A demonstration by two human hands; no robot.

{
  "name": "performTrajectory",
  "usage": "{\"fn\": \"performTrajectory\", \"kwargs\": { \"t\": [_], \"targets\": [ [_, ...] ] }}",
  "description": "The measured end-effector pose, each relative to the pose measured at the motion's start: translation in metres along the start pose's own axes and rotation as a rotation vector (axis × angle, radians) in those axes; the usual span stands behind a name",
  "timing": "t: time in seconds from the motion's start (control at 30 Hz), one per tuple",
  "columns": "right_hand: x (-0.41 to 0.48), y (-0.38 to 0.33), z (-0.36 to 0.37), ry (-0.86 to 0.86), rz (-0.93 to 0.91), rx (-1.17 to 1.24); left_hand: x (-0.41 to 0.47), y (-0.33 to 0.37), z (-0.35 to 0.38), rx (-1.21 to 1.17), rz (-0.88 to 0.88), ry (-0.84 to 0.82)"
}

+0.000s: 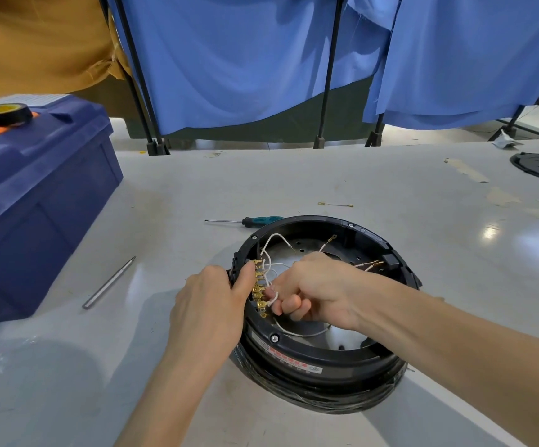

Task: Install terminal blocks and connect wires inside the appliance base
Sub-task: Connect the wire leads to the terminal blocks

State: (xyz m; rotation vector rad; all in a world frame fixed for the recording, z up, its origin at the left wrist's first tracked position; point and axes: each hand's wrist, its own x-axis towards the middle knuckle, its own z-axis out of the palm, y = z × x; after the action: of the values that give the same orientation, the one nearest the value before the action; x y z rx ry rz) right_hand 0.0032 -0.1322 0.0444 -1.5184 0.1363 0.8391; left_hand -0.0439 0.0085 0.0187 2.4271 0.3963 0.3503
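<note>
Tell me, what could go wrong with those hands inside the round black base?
The right hand pinches a thin white wire beside the row of brass terminals; among so many alike tabs it could go onto the wrong one. The left hand, gripping the round black plastic base, has its thumb against those tabs and might get nicked.

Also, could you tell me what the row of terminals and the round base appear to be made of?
The terminals look like brass or brass-plated metal: shiny gold glint. The base seems black moulded plastic, semi-gloss, with soft highlights along its rim.
</note>
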Motion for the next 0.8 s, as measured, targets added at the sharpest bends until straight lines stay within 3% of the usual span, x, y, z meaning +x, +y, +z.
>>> {"fn": "performTrajectory", "kwargs": {
  "t": [0.2,0.53,0.8],
  "targets": [
    [-0.004,0.0,-0.001,0.005,0.0,-0.054,-0.001,-0.001,-0.002,-0.035,0.002,0.004],
    [-0.012,-0.006,-0.009,-0.133,-0.045,-0.176,0.0,-0.001,-0.005,-0.02,0.019,0.002],
    [-0.004,0.0,-0.009,-0.144,-0.05,-0.03,0.002,-0.002,0.0,0.006,0.022,-0.012]
  ]
}}
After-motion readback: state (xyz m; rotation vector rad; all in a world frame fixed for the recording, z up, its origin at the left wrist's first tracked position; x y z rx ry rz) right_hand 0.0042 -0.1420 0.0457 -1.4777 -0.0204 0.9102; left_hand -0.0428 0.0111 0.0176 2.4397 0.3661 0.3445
